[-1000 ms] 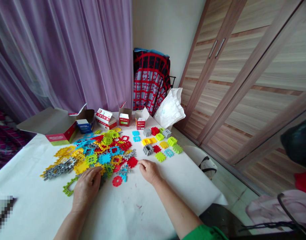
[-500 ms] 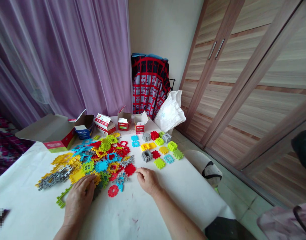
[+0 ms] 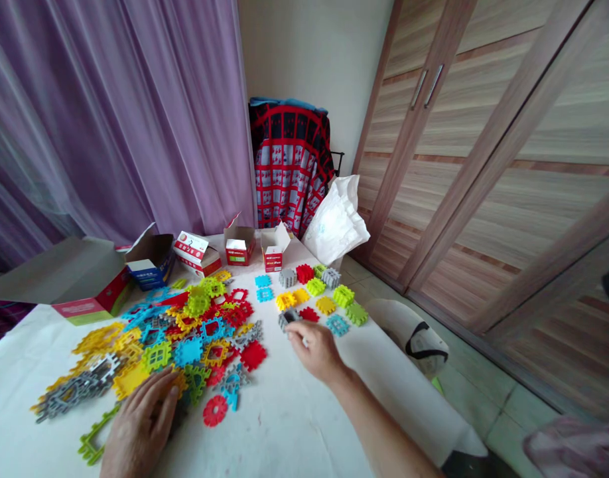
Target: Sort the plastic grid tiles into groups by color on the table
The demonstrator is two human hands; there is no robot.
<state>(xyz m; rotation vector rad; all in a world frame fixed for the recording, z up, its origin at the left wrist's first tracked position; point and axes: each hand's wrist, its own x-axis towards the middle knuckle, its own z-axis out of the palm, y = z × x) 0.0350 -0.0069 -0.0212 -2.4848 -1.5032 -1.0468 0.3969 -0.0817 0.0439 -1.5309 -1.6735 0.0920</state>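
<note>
My left hand (image 3: 144, 418) lies over the near-left part of a pile of plastic interlocking building pieces. Its fingers are stretched out across a yellow piece (image 3: 130, 382), and a light green frame piece (image 3: 91, 438) lies beside it. My right hand (image 3: 318, 350) is at the near edge of the sorted pieces, close to a grey stack (image 3: 286, 320). Its fingers are curled; whatever they hold, if anything, is hidden. A red square piece (image 3: 253, 356) and a round red piece (image 3: 215, 411) lie between the hands.
Sorted small stacks, such as a yellow one (image 3: 286, 301) and a green one (image 3: 343, 295), stand at the right. Along the back are a large open box (image 3: 93, 299), a blue box (image 3: 152, 272) and several red-and-white boxes (image 3: 239, 251). A white bag (image 3: 337, 222) leans at the far corner.
My right hand has moved right, from beside the red square to the sorted pieces, where it now covers the light green square. My left hand stays on the pile. The view has shifted slightly.
</note>
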